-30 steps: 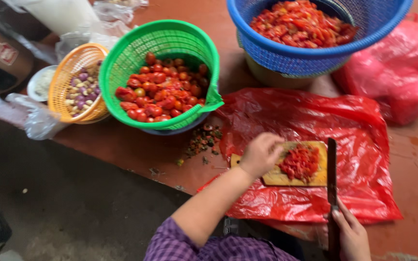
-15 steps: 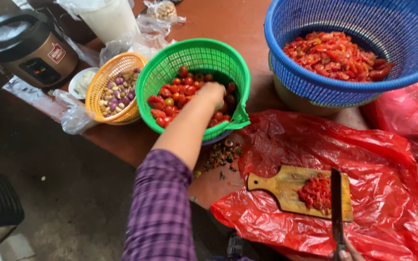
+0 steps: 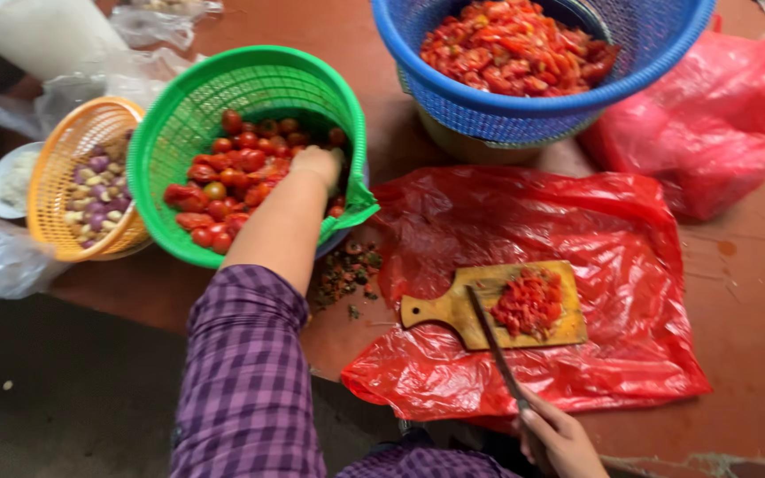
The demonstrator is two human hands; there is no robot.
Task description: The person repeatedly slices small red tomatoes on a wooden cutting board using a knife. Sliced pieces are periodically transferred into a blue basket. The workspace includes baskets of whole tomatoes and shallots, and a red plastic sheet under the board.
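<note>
**Tomatoes, knife, board**

Small red tomatoes [image 3: 223, 181] fill the green basket [image 3: 250, 97] near the table's front-left edge. A long dark knife [image 3: 496, 345] slants across the wooden cutting board [image 3: 471, 310], which carries chopped red pieces [image 3: 529, 301], on a red bag by the front edge.

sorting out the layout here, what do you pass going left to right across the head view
yellow basket of shallots and garlic → green basket of small tomatoes → left hand in that basket → wooden cutting board with chopped red pieces → crumpled red bag

left hand [image 3: 316, 165] in basket [image 3: 157, 133] — cutting board [image 3: 453, 310] right
</note>
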